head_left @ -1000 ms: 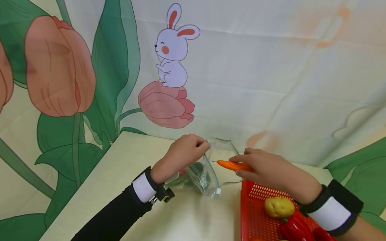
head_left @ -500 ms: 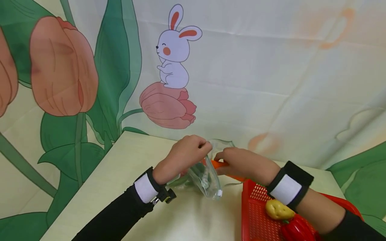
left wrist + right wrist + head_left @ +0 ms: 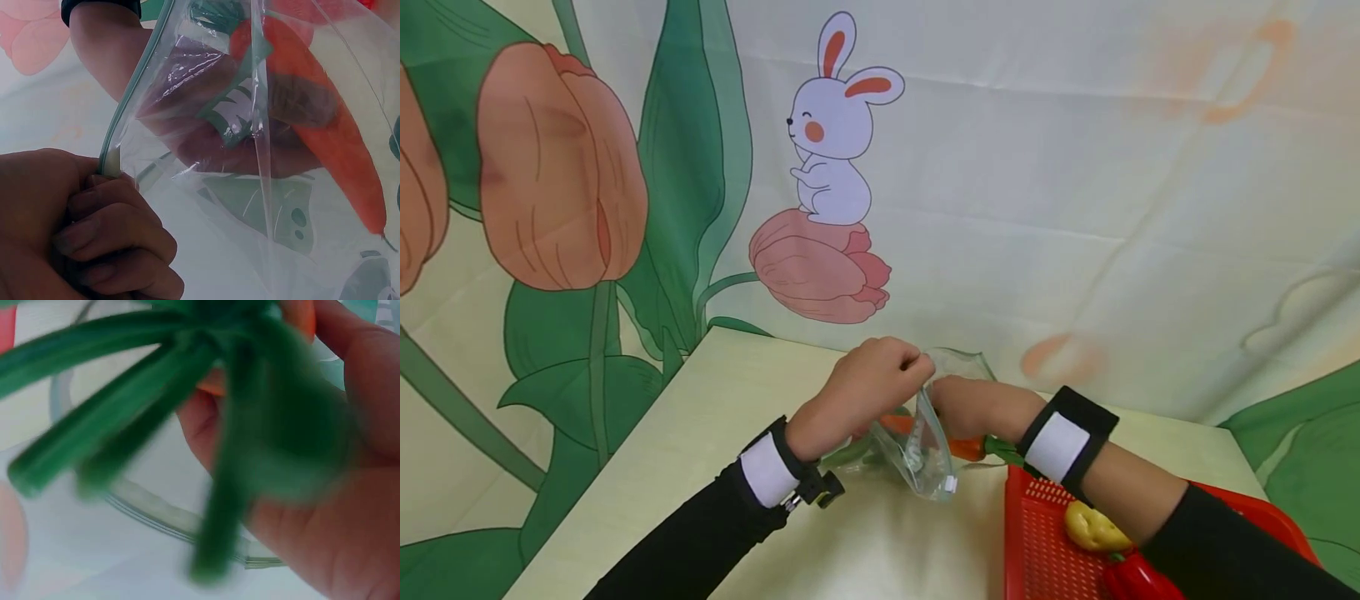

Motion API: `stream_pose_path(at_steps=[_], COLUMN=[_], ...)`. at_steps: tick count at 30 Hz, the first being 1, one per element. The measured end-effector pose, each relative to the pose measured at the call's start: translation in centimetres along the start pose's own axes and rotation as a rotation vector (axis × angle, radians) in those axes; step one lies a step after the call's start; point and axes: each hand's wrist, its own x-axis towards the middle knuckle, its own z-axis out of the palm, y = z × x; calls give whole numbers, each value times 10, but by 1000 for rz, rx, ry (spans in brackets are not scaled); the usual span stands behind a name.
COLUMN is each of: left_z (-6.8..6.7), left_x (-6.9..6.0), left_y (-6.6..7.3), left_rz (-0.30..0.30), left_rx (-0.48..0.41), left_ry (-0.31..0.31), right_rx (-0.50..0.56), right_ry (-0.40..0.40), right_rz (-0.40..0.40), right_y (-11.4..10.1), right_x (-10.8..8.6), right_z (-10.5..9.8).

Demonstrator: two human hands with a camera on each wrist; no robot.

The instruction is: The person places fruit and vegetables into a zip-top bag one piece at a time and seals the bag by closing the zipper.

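Note:
My left hand (image 3: 876, 379) pinches the rim of a clear zip bag (image 3: 925, 454), holding its mouth up and apart. In the left wrist view its curled fingers grip the zip edge, and the orange carrot (image 3: 331, 144) shows through the plastic, tip downward. My right hand (image 3: 977, 408) grips that carrot inside the bag's mouth. Green carrot stalks (image 3: 212, 381) fill much of the right wrist view, blurred, and stick out by the wrist in the head view. Greenish vegetables (image 3: 850, 452) lie in the bag's lower part, partly hidden by my left wrist.
A red basket (image 3: 1015, 533) stands at the front right under my right forearm. It holds a yellow potato (image 3: 1093, 527) and a red bell pepper (image 3: 1138, 577). Behind the pale table (image 3: 760, 367) hangs a printed cloth (image 3: 1000, 208).
My right hand has moved left with the carrot, from outside the bag's mouth to inside it. My left hand keeps hold of the rim, nearly still.

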Motion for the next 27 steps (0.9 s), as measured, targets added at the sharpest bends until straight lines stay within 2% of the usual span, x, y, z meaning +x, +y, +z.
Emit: stream_pose_path(at_steps=[6,10,14,17,19,24,25,27], left_z=[-1,-1,-1,-1,-1,-3,-3,-5], left_x=[0,0,-1,-3,-4,-6,-7,-7], left_y=[-1,-2,-4,-6,-7,-9,-10,-11], left_rz=[11,19,14,7,1,2,6,18], left_rx=[20,33,25,22,19,-4,-8,-20], left_ry=[12,27,26,11,-1,-19,-19,-17], right_rx=[47,32,42,105,149,130,123,119], right_ry=[37,81,78,69,90,214,209,145], right_rz=[-25,-100,-121,-88,-57,148,196,273], right_y=[0,1,2,6,12,34,37,41], right_x=[0,-2,-10,-21,-31,-57,-61,-67], right_z=[-1,-4,-11,-18,-22,-17,-14,-7])
